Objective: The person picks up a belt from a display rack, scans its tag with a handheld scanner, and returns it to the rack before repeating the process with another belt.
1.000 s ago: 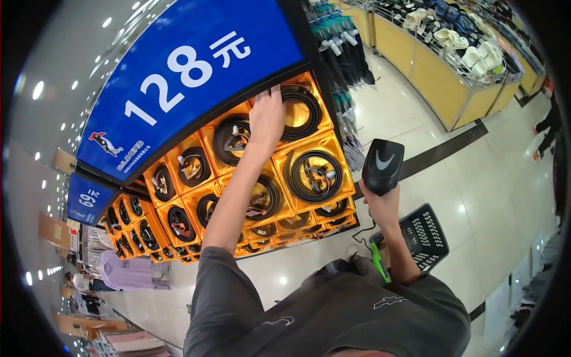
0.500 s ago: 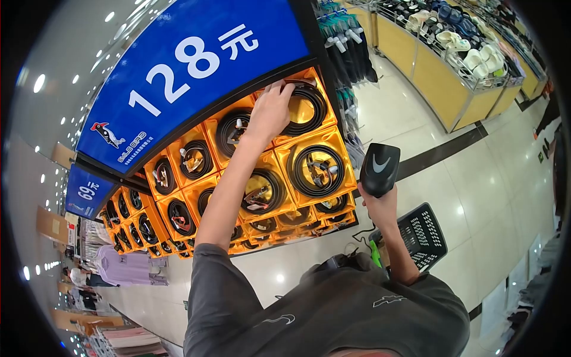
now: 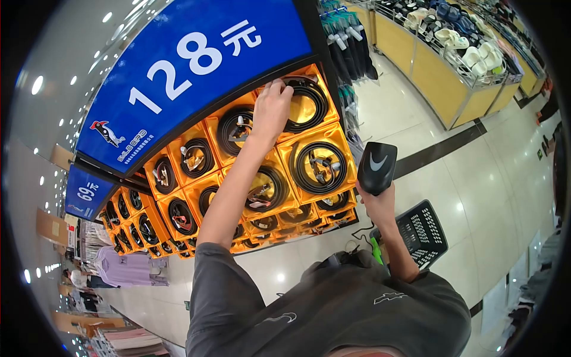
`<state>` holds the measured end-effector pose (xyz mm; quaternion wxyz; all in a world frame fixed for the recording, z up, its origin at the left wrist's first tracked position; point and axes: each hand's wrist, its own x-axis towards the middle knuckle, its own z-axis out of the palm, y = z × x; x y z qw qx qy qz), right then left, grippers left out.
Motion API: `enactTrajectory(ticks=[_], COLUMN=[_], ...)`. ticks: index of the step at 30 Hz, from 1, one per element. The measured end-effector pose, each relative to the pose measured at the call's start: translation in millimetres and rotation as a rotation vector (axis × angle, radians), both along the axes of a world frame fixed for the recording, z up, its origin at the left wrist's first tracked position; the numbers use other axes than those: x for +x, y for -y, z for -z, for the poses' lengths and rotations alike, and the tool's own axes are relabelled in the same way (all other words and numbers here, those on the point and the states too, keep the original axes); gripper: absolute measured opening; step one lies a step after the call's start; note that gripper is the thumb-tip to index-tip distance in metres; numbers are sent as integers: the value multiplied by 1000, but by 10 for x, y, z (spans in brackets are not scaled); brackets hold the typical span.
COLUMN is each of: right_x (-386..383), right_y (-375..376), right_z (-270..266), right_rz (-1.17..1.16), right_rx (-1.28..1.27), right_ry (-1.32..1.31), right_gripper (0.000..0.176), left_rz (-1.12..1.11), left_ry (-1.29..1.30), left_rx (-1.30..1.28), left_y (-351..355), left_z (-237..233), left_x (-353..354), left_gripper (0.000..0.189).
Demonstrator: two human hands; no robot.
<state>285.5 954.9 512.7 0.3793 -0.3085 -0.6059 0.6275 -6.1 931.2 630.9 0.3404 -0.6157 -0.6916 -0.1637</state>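
My left hand [image 3: 272, 110] reaches up to the top row of the belt display. Its fingers are curled over the left edge of a coiled black belt [image 3: 323, 110] in an orange satin-lined box; the fingertips are partly hidden. Directly below lies another coiled belt [image 3: 320, 168] with its buckle and a tag in the middle of the coil. Out to the right, my right hand [image 3: 379, 205] is wrapped around the handle of a black barcode scanner [image 3: 377, 168], its head pointing up and away from me.
A blue price sign [image 3: 196, 65] hangs over the boxes. Behind my right forearm is a black perforated basket [image 3: 423, 235]. Stands of shoes [image 3: 455, 35] are at the upper right, with hanging clothes [image 3: 351, 47] beside the display. Tiled floor [image 3: 458, 172] lies to the right.
Both hands stay nearly in place; my left fingers have shifted slightly at the belt's edge. At the far right, a person's arm shows differently.
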Motion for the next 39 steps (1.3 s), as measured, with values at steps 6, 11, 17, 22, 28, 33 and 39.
enactTrajectory(ticks=[6,11,17,22,28,33,39], right_x=[24,122,177,179,236,316,407], right_y=[21,-10,-11,54,83,62,20], right_z=[1,118,137,63,54,195,213], right_rz=[5,27,29,-13,2,113,167], right_rx=[13,-18,104,14,6,98,42], right_ry=[34,12,-31,5,-27,-70,-87], right_gripper=[30,27,20,24,24,17,17], left_rz=[82,202,-207,-286,-498,-451,-340], left_ry=[48,283,231,337,350,344,686], left_rx=[20,-238,-163,-199,-410,-297,-134], left_y=[109,529,753,665,483,443,564], left_z=[-59,118,412,464,500,599,393], left_x=[307,915,1272,1353,1376,1276,1466], left_gripper=[11,25,44,47,46,39,50])
